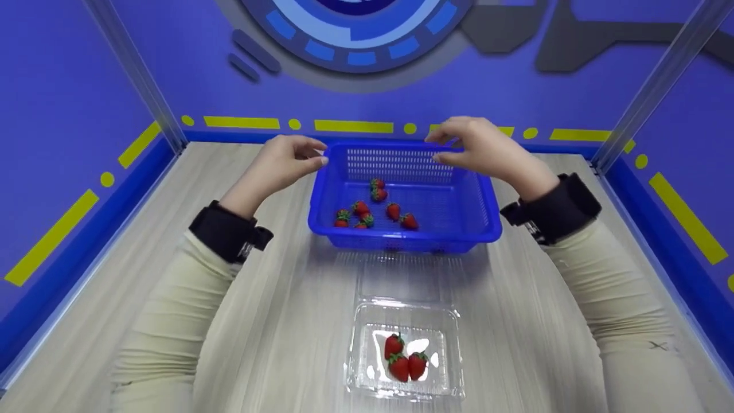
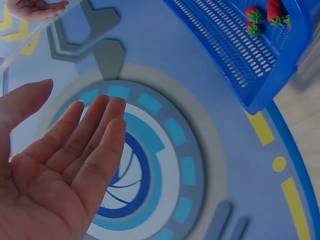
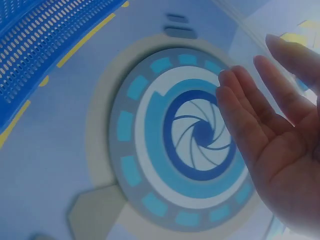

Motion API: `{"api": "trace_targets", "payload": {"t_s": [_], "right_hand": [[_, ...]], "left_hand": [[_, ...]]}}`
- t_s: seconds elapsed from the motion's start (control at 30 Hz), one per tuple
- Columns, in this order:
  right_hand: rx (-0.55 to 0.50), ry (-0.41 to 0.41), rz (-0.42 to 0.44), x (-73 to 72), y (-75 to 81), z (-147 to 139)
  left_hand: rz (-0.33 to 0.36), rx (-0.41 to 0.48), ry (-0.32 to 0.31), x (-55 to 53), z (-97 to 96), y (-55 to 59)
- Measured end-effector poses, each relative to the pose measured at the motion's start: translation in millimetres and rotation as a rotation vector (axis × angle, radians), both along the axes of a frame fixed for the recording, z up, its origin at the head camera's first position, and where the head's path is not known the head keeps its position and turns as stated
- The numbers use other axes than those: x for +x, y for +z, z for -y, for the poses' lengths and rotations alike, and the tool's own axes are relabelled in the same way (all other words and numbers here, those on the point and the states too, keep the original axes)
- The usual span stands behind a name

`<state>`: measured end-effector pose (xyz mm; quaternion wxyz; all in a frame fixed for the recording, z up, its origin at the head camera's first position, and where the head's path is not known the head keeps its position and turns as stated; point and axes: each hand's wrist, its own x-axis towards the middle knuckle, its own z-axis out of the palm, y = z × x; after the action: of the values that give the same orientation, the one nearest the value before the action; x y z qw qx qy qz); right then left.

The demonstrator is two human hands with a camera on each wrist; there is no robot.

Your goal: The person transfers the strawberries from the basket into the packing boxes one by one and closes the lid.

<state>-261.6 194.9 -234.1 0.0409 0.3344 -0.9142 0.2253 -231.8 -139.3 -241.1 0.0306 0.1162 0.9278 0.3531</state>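
A blue plastic basket stands toward the back of the table, with several strawberries lying mostly in its left half. My left hand is beside the basket's back left corner, fingertips close to the rim, and the palm shows bare in the left wrist view. Over the back right part of the basket is my right hand, its fingers loosely bent and holding nothing. Nearer to me, a clear plastic clamshell box lies with its lid folded back; three strawberries sit inside it.
The wood-grain table is enclosed by a blue printed back wall and side walls, with metal posts at the corners. The box's transparent lid reaches back toward the basket's front side.
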Motion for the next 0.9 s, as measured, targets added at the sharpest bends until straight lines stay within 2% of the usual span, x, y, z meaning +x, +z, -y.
{"api": "trace_targets", "payload": {"t_s": [0.23,0.43,0.7,0.9], "right_hand": [[-0.005,-0.064,0.089,-34.5,-13.3,16],[0.021,-0.079,0.131,-60.6,-24.3,29],[0.052,-0.095,0.222,-87.4,-50.3,39],[0.095,-0.116,0.266,-100.6,-73.0,45]], "left_hand": [[0.062,0.013,0.047,-28.6,3.5,-9.5],[0.074,0.008,0.085,-50.1,5.3,-27.6],[0.084,-0.03,0.138,-68.7,-1.3,-54.8],[0.081,-0.071,0.17,-76.1,-8.1,-69.3]]}}
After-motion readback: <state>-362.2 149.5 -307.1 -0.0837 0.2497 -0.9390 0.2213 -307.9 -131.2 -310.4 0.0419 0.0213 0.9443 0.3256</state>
